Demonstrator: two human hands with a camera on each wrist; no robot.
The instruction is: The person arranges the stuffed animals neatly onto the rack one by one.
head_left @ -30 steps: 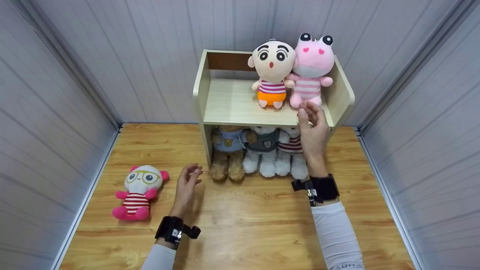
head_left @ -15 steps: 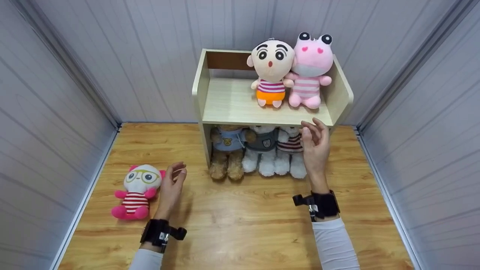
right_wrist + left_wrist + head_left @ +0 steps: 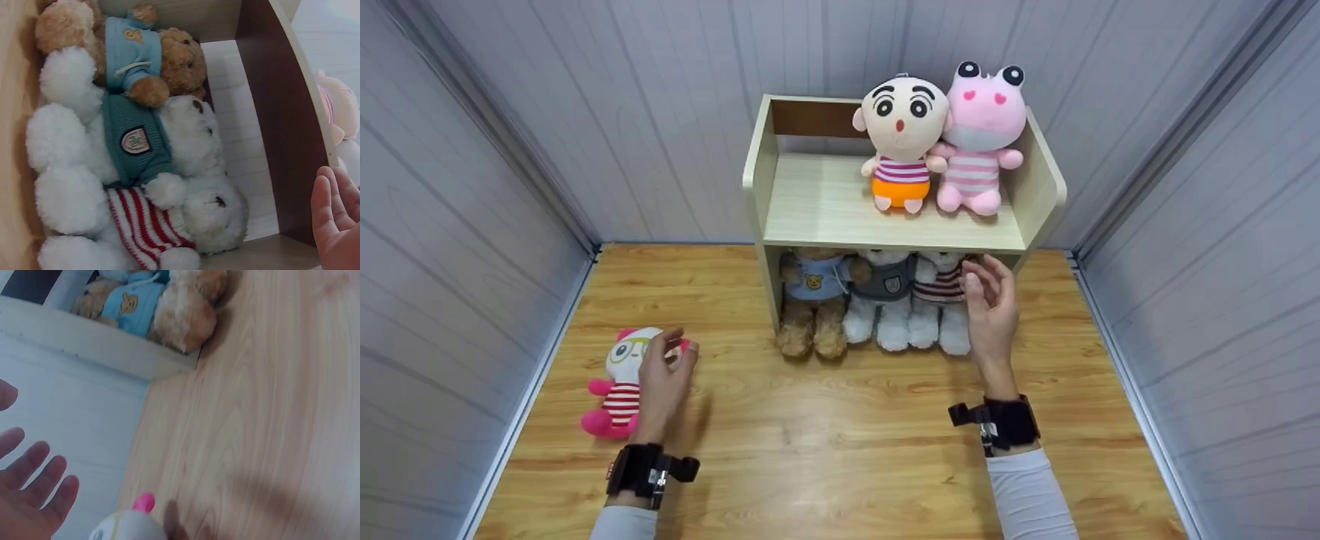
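Note:
My left hand (image 3: 664, 379) hovers over the pink and white panda plush (image 3: 620, 405) on the floor, hiding its right side in the head view. Its fingers are loosely bent with nothing between them; the left wrist view has the plush's white head (image 3: 128, 526) just below the fingers. In front of the shelf's right side, my right hand (image 3: 992, 319) is held up with relaxed fingers and holds nothing. On the upper shelf sit a boy doll (image 3: 901, 142) in orange shorts and a pink frog plush (image 3: 979, 142), side by side.
The two-level wooden shelf (image 3: 810, 217) stands against the back wall. Its lower level holds a brown bear (image 3: 135, 56) in a blue hoodie, a white bear (image 3: 135, 135) in a green-grey sweater and another (image 3: 152, 225) in red-and-white stripes. Panel walls enclose the wood floor (image 3: 825, 450).
My left hand has moved left from near the shelf to over the panda plush. My right hand has drawn back and down from the frog plush's feet.

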